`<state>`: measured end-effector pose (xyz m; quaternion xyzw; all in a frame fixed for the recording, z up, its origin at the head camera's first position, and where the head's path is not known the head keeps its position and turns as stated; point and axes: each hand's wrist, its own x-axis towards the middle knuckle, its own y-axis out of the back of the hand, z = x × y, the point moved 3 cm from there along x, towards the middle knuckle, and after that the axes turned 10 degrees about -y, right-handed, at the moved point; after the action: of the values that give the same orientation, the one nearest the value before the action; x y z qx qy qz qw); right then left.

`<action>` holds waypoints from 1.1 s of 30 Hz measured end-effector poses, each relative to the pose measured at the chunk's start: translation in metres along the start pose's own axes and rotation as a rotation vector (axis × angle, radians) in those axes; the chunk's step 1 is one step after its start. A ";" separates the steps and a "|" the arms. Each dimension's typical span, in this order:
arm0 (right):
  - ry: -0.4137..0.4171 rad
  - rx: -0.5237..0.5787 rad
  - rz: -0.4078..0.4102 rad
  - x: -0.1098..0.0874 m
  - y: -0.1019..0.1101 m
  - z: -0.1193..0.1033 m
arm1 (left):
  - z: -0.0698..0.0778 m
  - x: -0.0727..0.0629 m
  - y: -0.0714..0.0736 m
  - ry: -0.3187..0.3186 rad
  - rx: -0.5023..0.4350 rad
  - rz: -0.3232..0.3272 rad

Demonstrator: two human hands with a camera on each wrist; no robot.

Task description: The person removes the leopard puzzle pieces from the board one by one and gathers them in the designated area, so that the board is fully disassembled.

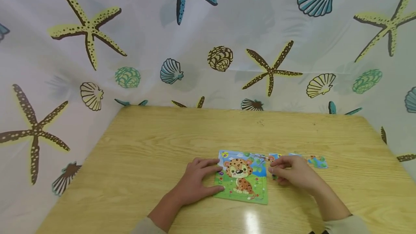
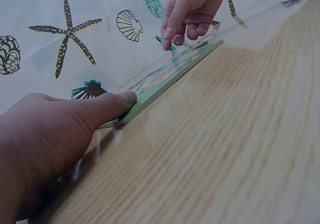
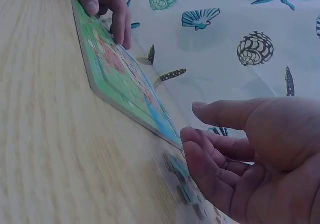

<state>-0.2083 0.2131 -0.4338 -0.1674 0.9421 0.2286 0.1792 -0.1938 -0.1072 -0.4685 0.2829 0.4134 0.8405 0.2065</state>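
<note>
- Finding at far left a white cloth (image 1: 26,57) beyond the left edge of the table (image 1: 130,161), printed with starfish (image 1: 87,28) and shells (image 1: 92,96), running on behind the far edge and past the right edge.
- Catching a pale left sleeve (image 1: 147,226) low down, toward the table's near side.
- Seeing the left hand (image 1: 195,181) released, not clenched: fingers laid over the board's left edge near its far left corner, thumb resting at the near left corner.
- Showing the board (image 1: 243,180) flat on the table, about midway between left and right edges, well apart from the far edge; bearing a spotted cub (image 1: 239,170) on green and blue.
- Noticing glare (image 1: 251,223) off the board's near edge.
- Seeing the right hand (image 1: 295,172) just beside the board's right edge, raised, fingers loosely curled, with a small gap between thumb and forefinger; grasping nothing visible. Unable to tell about contact with the pieces.
- Spotting pieces (image 1: 318,161) on the table, partly hidden by the right hand, trailing toward the table's right edge.
- Ending with a pale right sleeve (image 1: 347,225).
</note>
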 end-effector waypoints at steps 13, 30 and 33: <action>0.071 0.020 -0.132 0.016 -0.038 -0.024 | 0.000 0.002 0.000 0.004 -0.019 -0.003; 0.099 -0.091 -0.081 0.030 -0.069 -0.033 | -0.002 0.001 -0.002 0.006 -0.012 -0.013; 0.105 -0.113 -0.057 0.030 -0.071 -0.033 | -0.002 0.000 -0.002 0.011 -0.015 -0.013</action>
<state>-0.2152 0.1308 -0.4451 -0.2157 0.9308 0.2669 0.1263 -0.1950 -0.1067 -0.4714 0.2739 0.4099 0.8439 0.2117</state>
